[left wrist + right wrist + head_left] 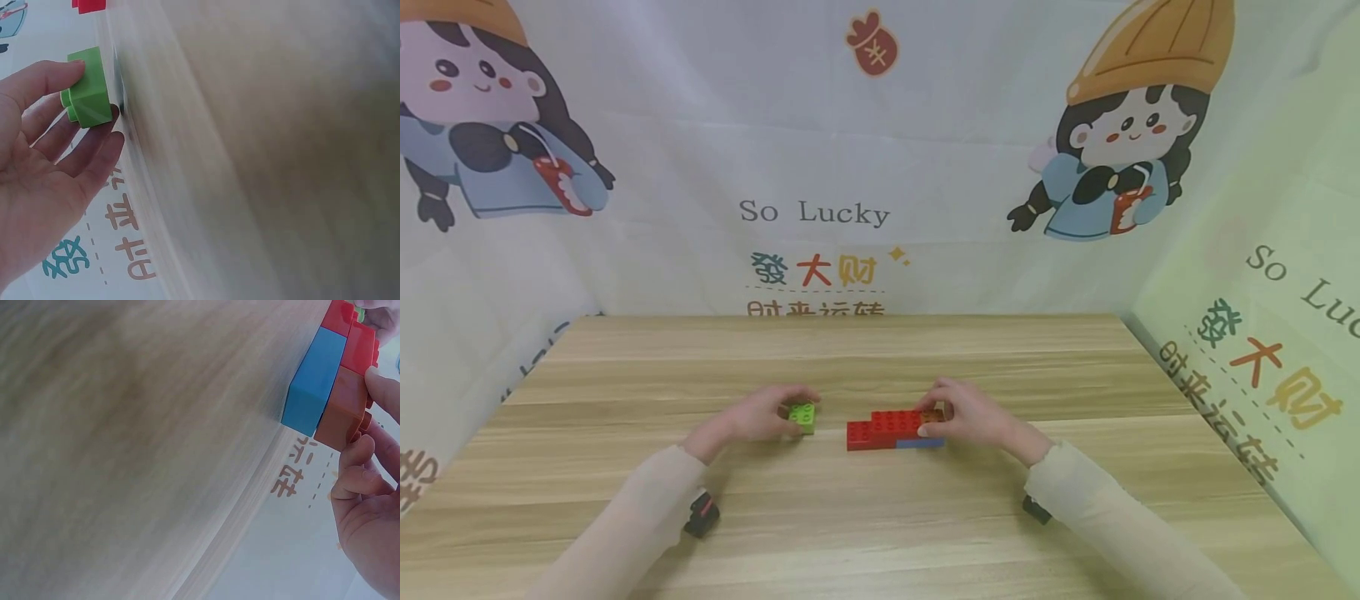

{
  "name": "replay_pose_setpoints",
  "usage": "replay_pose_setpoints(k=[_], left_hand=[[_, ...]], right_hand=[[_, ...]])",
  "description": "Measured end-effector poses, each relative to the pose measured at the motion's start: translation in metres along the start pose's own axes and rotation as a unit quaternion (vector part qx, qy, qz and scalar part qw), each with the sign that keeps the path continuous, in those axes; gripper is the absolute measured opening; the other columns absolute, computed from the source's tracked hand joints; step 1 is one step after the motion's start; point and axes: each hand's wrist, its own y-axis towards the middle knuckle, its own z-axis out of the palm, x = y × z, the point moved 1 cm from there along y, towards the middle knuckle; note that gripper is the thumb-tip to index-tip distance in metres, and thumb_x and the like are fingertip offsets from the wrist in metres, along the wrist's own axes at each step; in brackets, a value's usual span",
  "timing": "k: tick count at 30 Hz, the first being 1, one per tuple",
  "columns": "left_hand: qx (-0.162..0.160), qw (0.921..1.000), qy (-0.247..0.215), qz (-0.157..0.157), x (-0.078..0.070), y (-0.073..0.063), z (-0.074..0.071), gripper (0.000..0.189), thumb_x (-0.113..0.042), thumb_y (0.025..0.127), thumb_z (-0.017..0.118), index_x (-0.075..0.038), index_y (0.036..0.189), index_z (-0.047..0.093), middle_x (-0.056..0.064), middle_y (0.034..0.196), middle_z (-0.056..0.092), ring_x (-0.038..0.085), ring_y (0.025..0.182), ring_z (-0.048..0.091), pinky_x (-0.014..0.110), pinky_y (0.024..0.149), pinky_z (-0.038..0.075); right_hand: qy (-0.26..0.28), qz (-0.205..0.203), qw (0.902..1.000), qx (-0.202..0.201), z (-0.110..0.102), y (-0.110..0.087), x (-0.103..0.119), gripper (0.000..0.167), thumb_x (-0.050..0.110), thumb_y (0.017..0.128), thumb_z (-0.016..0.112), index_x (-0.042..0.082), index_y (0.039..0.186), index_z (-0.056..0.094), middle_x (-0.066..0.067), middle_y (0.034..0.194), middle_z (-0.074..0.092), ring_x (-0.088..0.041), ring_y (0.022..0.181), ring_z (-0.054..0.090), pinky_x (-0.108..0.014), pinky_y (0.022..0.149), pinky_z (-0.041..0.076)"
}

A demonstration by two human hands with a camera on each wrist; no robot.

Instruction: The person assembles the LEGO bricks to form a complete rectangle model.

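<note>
My left hand (769,412) pinches a green toy building brick (802,418), thumb on one side and fingers on the other. Its studs face the palm in the left wrist view, and it is close over the table. To its right lies a joined row of bricks, two layers high. The lower layer has a red brick (859,435) and a blue brick (315,378); a longer red brick (895,422) and an orange-brown brick (342,407) sit on top. My right hand (973,418) holds the orange-brown end between thumb and fingers.
The wood-grain table (850,525) stands against a pale printed cloth (955,275) at the back and both sides. Black wrist devices show under the left sleeve (655,492) and the right sleeve (1090,492).
</note>
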Motion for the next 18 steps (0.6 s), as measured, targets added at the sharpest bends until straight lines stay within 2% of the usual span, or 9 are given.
replay_pose_setpoints(k=[5, 12, 18], left_hand=[[-0.004, 0.9999, 0.011, 0.013, -0.004, 0.001, 0.001, 0.038, -0.003, 0.076, 0.064, 0.001, 0.112, 0.053, 0.01, 0.105, 0.056, 0.024, 0.094, 0.051, 0.036, 0.08, 0.043], [-0.003, 0.9997, 0.002, 0.023, -0.01, 0.002, 0.004, 0.04, -0.006, 0.077, 0.064, 0.002, 0.115, 0.052, 0.012, 0.108, 0.055, 0.026, 0.096, 0.051, 0.037, 0.081, 0.043], [-0.002, 0.9993, -0.007, 0.036, -0.014, 0.004, 0.007, 0.04, -0.007, 0.079, 0.063, 0.002, 0.116, 0.052, 0.007, 0.105, 0.055, 0.021, 0.095, 0.051, 0.034, 0.081, 0.043]], right_hand=[[0.0, 0.001, 1.0, 0.0, -0.001, 0.0, 0.001, 0.032, 0.028, 0.077, 0.068, 0.007, 0.1, 0.064, 0.005, 0.081, 0.048, -0.009, 0.062, 0.04, -0.025, 0.055, 0.038], [-0.003, -0.002, 1.0, -0.004, 0.0, 0.0, -0.001, 0.031, 0.028, 0.077, 0.068, 0.007, 0.1, 0.064, 0.006, 0.081, 0.049, -0.009, 0.062, 0.04, -0.024, 0.055, 0.037], [-0.004, -0.002, 1.0, -0.003, 0.0, 0.0, -0.001, 0.032, 0.028, 0.077, 0.068, 0.007, 0.1, 0.064, 0.006, 0.081, 0.049, -0.009, 0.062, 0.04, -0.025, 0.055, 0.037]])
